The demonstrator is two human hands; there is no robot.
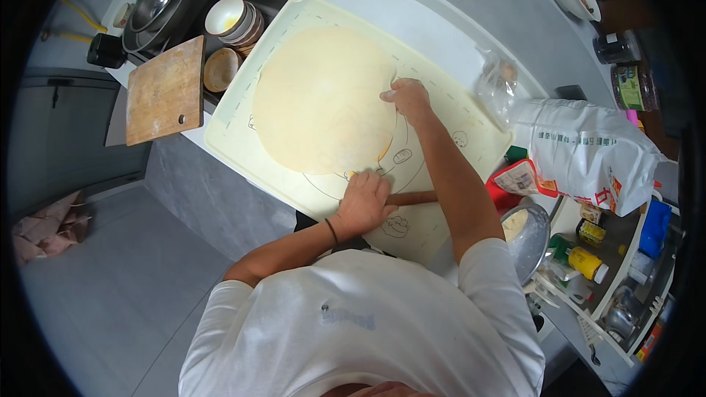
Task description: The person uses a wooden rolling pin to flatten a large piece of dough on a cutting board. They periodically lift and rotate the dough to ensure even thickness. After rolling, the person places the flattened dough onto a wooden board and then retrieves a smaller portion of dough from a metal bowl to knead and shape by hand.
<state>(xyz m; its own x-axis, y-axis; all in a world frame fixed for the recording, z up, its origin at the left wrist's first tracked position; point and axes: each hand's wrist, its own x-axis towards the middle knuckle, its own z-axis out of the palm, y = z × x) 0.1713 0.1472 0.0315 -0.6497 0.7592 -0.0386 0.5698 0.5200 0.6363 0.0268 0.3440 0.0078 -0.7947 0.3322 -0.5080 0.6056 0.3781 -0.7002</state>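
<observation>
A large, thin, round sheet of dough (325, 99) lies on a pale printed pastry mat (231, 127) on the counter. My right hand (408, 97) has its fingers and thumb closed on the dough's right edge. Near the lower edge of the dough, my left hand (365, 203) rests low over the mat, its fingertips by the rim. A wooden rolling pin (413, 198) lies between my left hand and right forearm; its left end meets the left hand's fingers, and its right end is hidden under the forearm.
At the upper left, a wooden cutting board (165, 91) juts past the counter edge beside stacked bowls (226, 16) and a pan (160, 11). On the right stand a white plastic sack (590, 149), a metal bowl (532, 237) with pale contents and a crowded storage rack (634, 286).
</observation>
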